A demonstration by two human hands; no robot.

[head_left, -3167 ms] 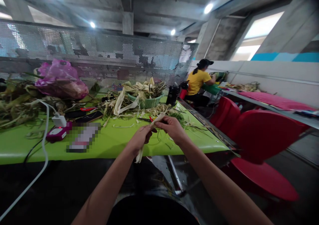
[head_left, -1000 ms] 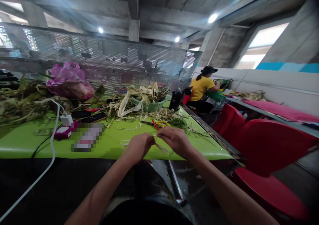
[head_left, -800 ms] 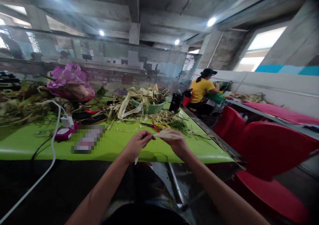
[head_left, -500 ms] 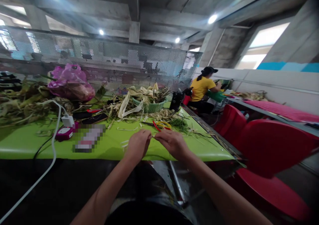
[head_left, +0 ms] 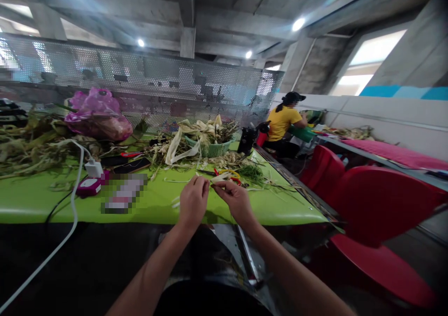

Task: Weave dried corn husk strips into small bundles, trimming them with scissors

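My left hand and my right hand are held close together above the front of the green table, both closed in a pinch. Between their fingertips is a small pale strip of corn husk, partly hidden by the fingers. Just beyond the hands lie scissors with red and yellow handles. A bunch of thin green strands is beside them. Farther back, a green basket holds dried husks.
The green table also carries a pink plastic bag, piled dry husks, a dark phone and a white charger with its cable. Red chairs stand at right. A person in yellow sits beyond.
My hands have risen slightly and tilted upward, still close together. More of the pale husk strip now shows above my right fingers, in front of the scissors.
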